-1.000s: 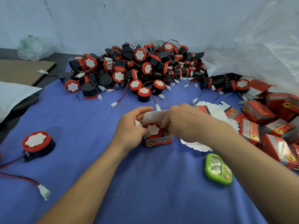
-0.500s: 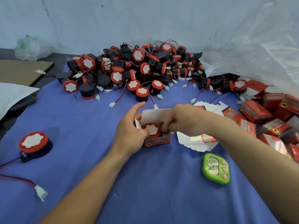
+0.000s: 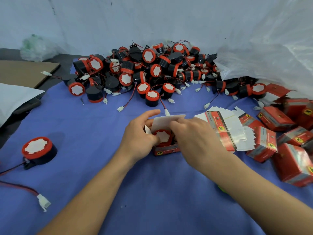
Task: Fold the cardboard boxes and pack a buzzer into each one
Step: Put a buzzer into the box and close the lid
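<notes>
A small red cardboard box (image 3: 166, 150) stands open on the blue cloth in the middle, its white lid flap (image 3: 166, 122) raised at the back. A red-and-black buzzer (image 3: 163, 136) with a white face sits inside it. My left hand (image 3: 138, 134) grips the box's left side, thumb on the buzzer's rim. My right hand (image 3: 194, 138) covers the box's right side, its fingers on the lid flap. A big pile of buzzers (image 3: 144, 73) with red wires lies behind. Flat unfolded boxes (image 3: 225, 128) are fanned out to the right.
Several packed red boxes (image 3: 291, 146) are heaped at the right edge under a clear plastic bag (image 3: 271, 48). A lone buzzer (image 3: 38, 150) with its wire and white plug (image 3: 43, 201) lies at the left. Brown cardboard (image 3: 25, 72) lies far left.
My right hand's fingers have come up out of the box onto the raised lid flap. The view has shifted, and my right forearm now hides the green timer.
</notes>
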Available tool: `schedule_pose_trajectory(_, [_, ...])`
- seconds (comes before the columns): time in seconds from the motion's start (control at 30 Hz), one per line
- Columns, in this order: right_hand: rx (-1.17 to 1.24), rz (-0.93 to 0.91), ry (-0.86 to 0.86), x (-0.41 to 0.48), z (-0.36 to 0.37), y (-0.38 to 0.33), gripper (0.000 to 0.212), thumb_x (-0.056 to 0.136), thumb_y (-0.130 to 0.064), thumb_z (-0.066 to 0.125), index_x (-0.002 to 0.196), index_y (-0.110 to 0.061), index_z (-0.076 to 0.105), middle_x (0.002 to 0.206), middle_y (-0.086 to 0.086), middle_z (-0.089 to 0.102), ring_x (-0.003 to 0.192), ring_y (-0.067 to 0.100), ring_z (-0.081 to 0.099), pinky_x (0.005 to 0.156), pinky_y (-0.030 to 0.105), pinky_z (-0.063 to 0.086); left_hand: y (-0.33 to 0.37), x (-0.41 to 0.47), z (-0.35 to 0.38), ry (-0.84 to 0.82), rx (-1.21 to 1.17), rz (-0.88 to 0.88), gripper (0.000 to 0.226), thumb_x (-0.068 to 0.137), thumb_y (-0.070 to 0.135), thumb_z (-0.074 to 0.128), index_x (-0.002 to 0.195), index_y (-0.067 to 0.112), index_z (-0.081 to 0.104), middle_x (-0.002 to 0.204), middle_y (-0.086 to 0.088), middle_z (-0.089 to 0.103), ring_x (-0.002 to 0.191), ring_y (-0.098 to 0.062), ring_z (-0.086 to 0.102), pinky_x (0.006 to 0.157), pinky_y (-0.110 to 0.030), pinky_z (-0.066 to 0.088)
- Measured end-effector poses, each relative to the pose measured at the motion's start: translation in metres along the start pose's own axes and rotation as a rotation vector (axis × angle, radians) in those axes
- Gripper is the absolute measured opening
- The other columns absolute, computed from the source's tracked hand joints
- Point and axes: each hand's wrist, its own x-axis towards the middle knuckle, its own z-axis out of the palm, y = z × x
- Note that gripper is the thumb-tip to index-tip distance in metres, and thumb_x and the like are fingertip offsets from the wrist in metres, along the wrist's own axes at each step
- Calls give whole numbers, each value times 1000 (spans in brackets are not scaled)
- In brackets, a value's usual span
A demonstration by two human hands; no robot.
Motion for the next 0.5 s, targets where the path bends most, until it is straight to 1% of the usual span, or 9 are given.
schedule_pose_trajectory(0.03, [-12, 3, -82, 2, -6, 1, 20, 86, -5, 58, 98, -20, 59, 83, 2, 59, 69, 23, 56, 59, 29, 29, 0, 0, 0, -8, -1, -1, 81, 71, -14, 67, 134, 36, 63, 95, 23, 77, 91, 0, 70, 79, -28, 59])
schedule_pose_trajectory(0.1, [29, 18, -200, 8, -19, 7, 24, 85, -2, 50, 95, -19, 62, 70, 0, 43, 58, 17, 40, 50, 29, 26, 0, 0, -2, -26, -15, -13, 82, 70, -16, 66, 133, 36, 64, 93, 23, 76, 90, -1, 71, 74, -25, 58])
schedule_pose_trajectory(0.17, [68, 25, -227, 13, -25, 15, 31, 85, -2, 49, 102, -20, 68, 74, 1, 47, 62, 20, 42, 54, 32, 36, 1, 0, -2, -43, -33, -26, 84, 69, -19, 65, 132, 36, 64, 91, 23, 76, 88, -1, 71, 70, -21, 58])
schedule_pose_trajectory(0.2, [82, 28, -220, 16, -26, 18, 32, 86, -4, 50, 104, -21, 70, 78, 2, 52, 66, 23, 47, 59, 32, 40, 3, -1, -2, -47, -44, -33, 84, 69, -20, 64, 131, 36, 64, 89, 24, 76, 87, 0, 71, 68, -19, 58])
schedule_pose_trajectory(0.27, [106, 53, -196, 22, -25, 19, 29, 85, -9, 56, 105, -23, 71, 84, 4, 61, 72, 28, 55, 62, 32, 42, 4, -1, -2, -46, -61, -45, 81, 69, -21, 63, 128, 35, 65, 89, 25, 76, 85, 1, 71, 67, -19, 58])
schedule_pose_trajectory(0.3, [126, 82, -183, 24, -22, 19, 28, 84, -11, 59, 103, -25, 73, 85, 5, 64, 75, 30, 58, 62, 31, 42, 4, -2, -2, -46, -72, -45, 80, 69, -22, 63, 126, 34, 66, 91, 23, 77, 86, -1, 71, 68, -21, 60])
schedule_pose_trajectory(0.37, [130, 147, -136, 25, -16, 19, 24, 80, -16, 64, 98, -26, 75, 84, 5, 68, 76, 32, 61, 62, 32, 44, 4, -2, -2, -65, -94, -32, 76, 68, -23, 62, 123, 29, 68, 97, 13, 79, 93, -12, 73, 76, -30, 63])
schedule_pose_trajectory(0.43, [58, 209, -63, 24, -10, 18, 19, 80, -22, 66, 97, -27, 74, 83, 3, 69, 76, 32, 63, 61, 32, 41, 5, -2, -3, -84, -111, -19, 74, 67, -24, 60, 123, 24, 70, 101, 7, 80, 98, -19, 74, 80, -33, 63])
schedule_pose_trajectory(0.5, [-42, 231, -3, 19, -5, 13, 12, 83, -25, 65, 93, -28, 71, 76, -1, 65, 70, 28, 60, 62, 30, 34, 5, -1, -3, -92, -115, -18, 73, 67, -23, 60, 122, 23, 70, 102, 7, 80, 99, -18, 74, 82, -35, 63])
